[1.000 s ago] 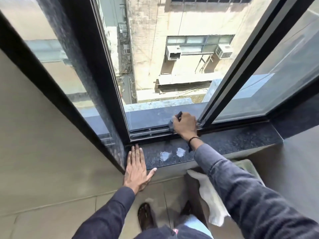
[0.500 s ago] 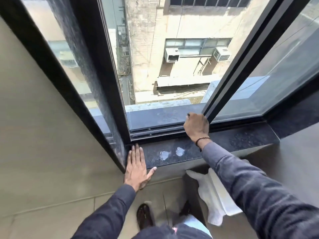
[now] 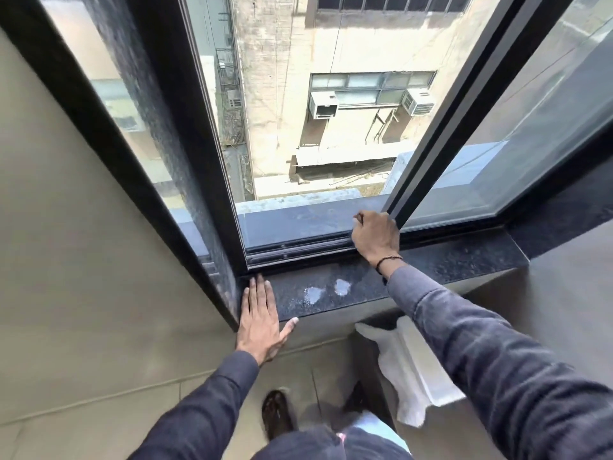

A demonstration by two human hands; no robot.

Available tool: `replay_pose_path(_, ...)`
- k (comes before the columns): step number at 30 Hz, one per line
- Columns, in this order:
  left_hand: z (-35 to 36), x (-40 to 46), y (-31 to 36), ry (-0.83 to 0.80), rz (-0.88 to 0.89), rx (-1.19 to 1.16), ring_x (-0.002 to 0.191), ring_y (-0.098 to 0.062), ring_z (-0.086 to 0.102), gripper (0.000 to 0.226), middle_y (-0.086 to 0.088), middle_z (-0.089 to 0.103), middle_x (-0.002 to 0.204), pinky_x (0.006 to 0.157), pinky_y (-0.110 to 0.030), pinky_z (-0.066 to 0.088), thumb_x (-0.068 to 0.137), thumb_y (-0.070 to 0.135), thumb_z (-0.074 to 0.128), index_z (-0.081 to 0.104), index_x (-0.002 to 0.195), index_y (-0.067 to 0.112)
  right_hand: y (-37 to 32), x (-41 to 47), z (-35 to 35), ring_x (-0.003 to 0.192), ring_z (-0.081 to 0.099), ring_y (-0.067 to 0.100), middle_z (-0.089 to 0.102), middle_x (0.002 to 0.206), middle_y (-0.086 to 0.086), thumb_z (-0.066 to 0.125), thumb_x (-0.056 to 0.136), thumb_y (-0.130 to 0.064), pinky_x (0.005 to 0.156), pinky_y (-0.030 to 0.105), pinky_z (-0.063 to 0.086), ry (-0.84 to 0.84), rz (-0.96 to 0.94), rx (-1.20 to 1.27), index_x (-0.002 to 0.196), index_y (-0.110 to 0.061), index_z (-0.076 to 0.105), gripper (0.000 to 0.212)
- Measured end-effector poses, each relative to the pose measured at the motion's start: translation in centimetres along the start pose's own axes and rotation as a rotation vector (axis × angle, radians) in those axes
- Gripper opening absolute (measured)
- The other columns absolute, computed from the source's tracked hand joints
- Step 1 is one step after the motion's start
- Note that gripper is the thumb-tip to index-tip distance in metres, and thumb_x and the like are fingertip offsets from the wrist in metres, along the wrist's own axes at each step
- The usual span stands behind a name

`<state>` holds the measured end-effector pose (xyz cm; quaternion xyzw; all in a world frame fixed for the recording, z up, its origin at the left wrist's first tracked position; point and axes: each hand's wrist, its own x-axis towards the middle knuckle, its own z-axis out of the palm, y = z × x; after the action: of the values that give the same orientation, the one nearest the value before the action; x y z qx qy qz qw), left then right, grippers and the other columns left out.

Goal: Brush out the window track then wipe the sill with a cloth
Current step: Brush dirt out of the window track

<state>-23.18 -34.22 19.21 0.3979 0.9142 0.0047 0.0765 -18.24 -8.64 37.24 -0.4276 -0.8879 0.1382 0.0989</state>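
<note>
The dark metal window track (image 3: 298, 251) runs along the bottom of the open window. My right hand (image 3: 376, 234) is curled in a fist at the track's right end, against the foot of the sliding sash frame (image 3: 441, 134). The brush is hidden under that fist. My left hand (image 3: 260, 315) lies flat, palm down, on the left end of the black granite sill (image 3: 457, 265), holding nothing. Two pale wet or dusty patches (image 3: 326, 291) mark the sill between my hands. A white cloth (image 3: 409, 373) hangs below the sill, under my right forearm.
The window opening drops to a building and alley (image 3: 331, 144) far below. A fixed glass pane (image 3: 530, 127) stands on the right and a beige wall (image 3: 66, 260) on the left. My feet (image 3: 277, 415) stand on the tiled floor.
My right hand slid right along the track to the sash frame, and the blue-bristled brush it held went out of sight under the fist. My left hand stayed flat on the sill.
</note>
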Motion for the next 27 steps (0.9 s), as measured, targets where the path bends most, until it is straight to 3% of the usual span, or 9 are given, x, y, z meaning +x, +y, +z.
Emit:
replay_pose_path(3, -0.1, -0.1, 0.0, -0.012, -0.007, -0.008, 0.155, -0.046, 0.011, 0.109, -0.034, 0.011, 0.165, 0.124, -0.055, 0.008, 0.088, 0.076, 0.019, 0.014, 0.154, -0.011, 0.2, -0.4, -0.3, 0.076, 0.07, 0.038, 0.072, 0.075, 0.018, 0.051, 0.094, -0.014, 0.064, 0.037, 0.055, 0.074, 0.0, -0.071, 0.077, -0.011, 0.068, 0.024)
replay_pose_path(6, -0.2, -0.1, 0.0, -0.006, -0.006, -0.007, 0.155, -0.046, 0.01, 0.108, -0.033, 0.01, 0.165, 0.124, -0.055, 0.007, 0.087, 0.075, 0.019, 0.014, 0.154, -0.01, -3.1, -2.1, 1.1, 0.072, 0.069, 0.031, 0.065, 0.067, 0.008, 0.053, 0.096, -0.025, 0.064, 0.032, 0.053, 0.006, 0.057, 0.111, 0.066, -0.013, 0.057, 0.032)
replay_pose_path(9, -0.2, -0.1, 0.0, -0.004, -0.004, -0.008, 0.155, -0.045, 0.013, 0.109, -0.033, 0.012, 0.165, 0.124, -0.054, 0.008, 0.087, 0.075, 0.021, 0.016, 0.154, -0.01, -7.3, -3.4, 3.0, 0.079, 0.07, 0.027, 0.074, 0.079, 0.009, 0.06, 0.091, -0.037, 0.077, 0.037, 0.061, -0.118, 0.104, 0.336, 0.081, -0.01, 0.072, 0.032)
replay_pose_path(13, -0.1, 0.0, -0.1, 0.004, 0.005, -0.008, 0.152, -0.046, 0.024, 0.109, -0.034, 0.021, 0.162, 0.122, -0.054, 0.01, 0.085, 0.074, 0.026, 0.025, 0.151, -0.011, -9.0, -3.7, 6.9, 0.084, 0.075, 0.031, 0.079, 0.089, 0.012, 0.069, 0.077, -0.051, 0.084, 0.045, 0.062, -0.356, 0.242, 0.662, 0.092, -0.012, 0.077, 0.043)
replay_pose_path(15, -0.1, 0.1, -0.1, 0.029, 0.014, 0.001, 0.15, -0.047, 0.028, 0.108, -0.035, 0.025, 0.161, 0.122, -0.052, 0.006, 0.085, 0.074, 0.027, 0.03, 0.15, -0.012, -7.1, -3.5, 7.0, 0.09, 0.074, 0.032, 0.079, 0.095, 0.012, 0.068, 0.076, -0.053, 0.085, 0.044, 0.061, -0.322, 0.282, 0.62, 0.098, -0.015, 0.077, 0.045)
replay_pose_path(18, 0.0, 0.1, 0.0, 0.041, 0.01, 0.007, 0.151, -0.047, 0.025, 0.107, -0.034, 0.023, 0.162, 0.123, -0.051, 0.001, 0.086, 0.074, 0.027, 0.028, 0.15, -0.012, -3.6, -3.0, 3.5, 0.094, 0.072, 0.034, 0.077, 0.099, 0.016, 0.064, 0.084, -0.05, 0.079, 0.038, 0.058, -0.112, 0.286, 0.371, 0.098, -0.014, 0.077, 0.041)
replay_pose_path(22, 0.1, -0.1, -0.1, 0.032, 0.016, 0.017, 0.152, -0.048, 0.022, 0.107, -0.035, 0.021, 0.162, 0.123, -0.053, 0.005, 0.087, 0.073, 0.027, 0.025, 0.151, -0.012, -0.3, -2.2, 0.8, 0.094, 0.071, 0.037, 0.078, 0.096, 0.015, 0.06, 0.093, -0.035, 0.077, 0.038, 0.057, 0.086, 0.192, 0.169, 0.101, -0.022, 0.076, 0.022)
replay_pose_path(25, -0.4, 0.0, -0.3, 0.044, 0.001, -0.06, 0.15, -0.048, 0.028, 0.101, -0.034, 0.03, 0.159, 0.124, -0.052, 0.008, 0.087, 0.068, 0.031, 0.032, 0.149, -0.011, -0.7, -2.6, 0.8, 0.094, 0.071, 0.037, 0.078, 0.097, 0.015, 0.062, 0.093, -0.03, 0.077, 0.038, 0.057, 0.119, 0.182, 0.258, 0.104, -0.023, 0.076, 0.019)
replay_pose_path(27, -1.9, 0.5, 0.2, 0.127, -0.034, -0.247, 0.144, -0.045, 0.039, 0.085, -0.029, 0.045, 0.152, 0.125, -0.051, 0.021, 0.09, 0.058, 0.035, 0.042, 0.145, -0.006, -0.6, -1.9, 0.3, 0.095, 0.071, 0.036, 0.078, 0.098, 0.014, 0.064, 0.09, -0.035, 0.079, 0.037, 0.056, 0.112, 0.248, 0.346, 0.098, -0.018, 0.076, 0.023)
